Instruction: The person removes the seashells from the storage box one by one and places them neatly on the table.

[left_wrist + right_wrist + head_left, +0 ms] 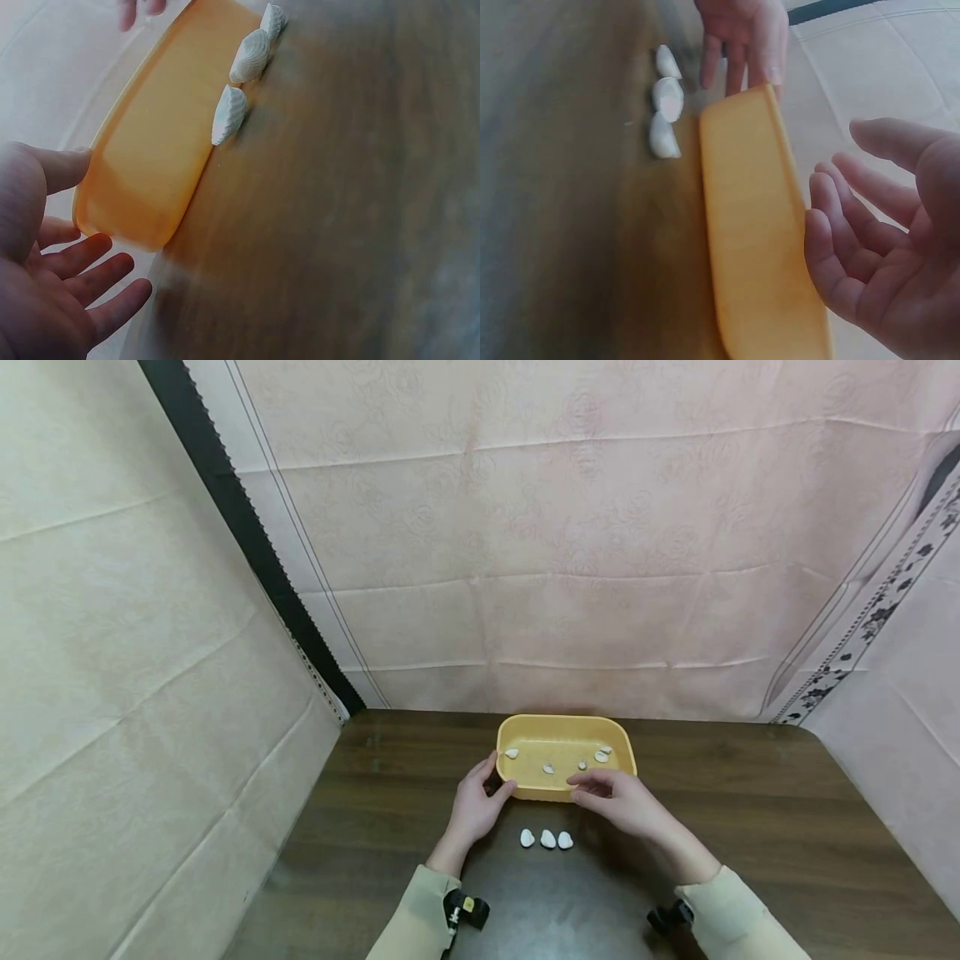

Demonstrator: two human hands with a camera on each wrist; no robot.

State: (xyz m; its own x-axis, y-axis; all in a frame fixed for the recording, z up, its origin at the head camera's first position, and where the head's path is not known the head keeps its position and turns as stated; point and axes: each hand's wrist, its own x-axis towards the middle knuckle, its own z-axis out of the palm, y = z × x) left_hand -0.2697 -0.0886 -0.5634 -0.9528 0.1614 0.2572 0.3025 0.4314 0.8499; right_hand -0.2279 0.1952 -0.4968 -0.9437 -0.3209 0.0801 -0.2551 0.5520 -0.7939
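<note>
A shallow yellow tray (558, 742) stands on the table with several small white shells (512, 753) scattered on its floor. My left hand (476, 806) is at the tray's near left corner. In the left wrist view its thumb (66, 169) touches the rim and the other fingers are loosely spread beside the wall. Over the near right rim reaches my right hand (626, 803), its fingertips just inside. From the right wrist view, the fingers (821, 247) are loosely bent with nothing between them. Three white ribbed shells (548, 839) lie in a row before the tray.
The dark wooden table (360, 843) meets a pale cloth wall (570, 568) right behind the tray. Cloth also hangs on the left and right sides. Each wrist carries a small black camera (472, 910).
</note>
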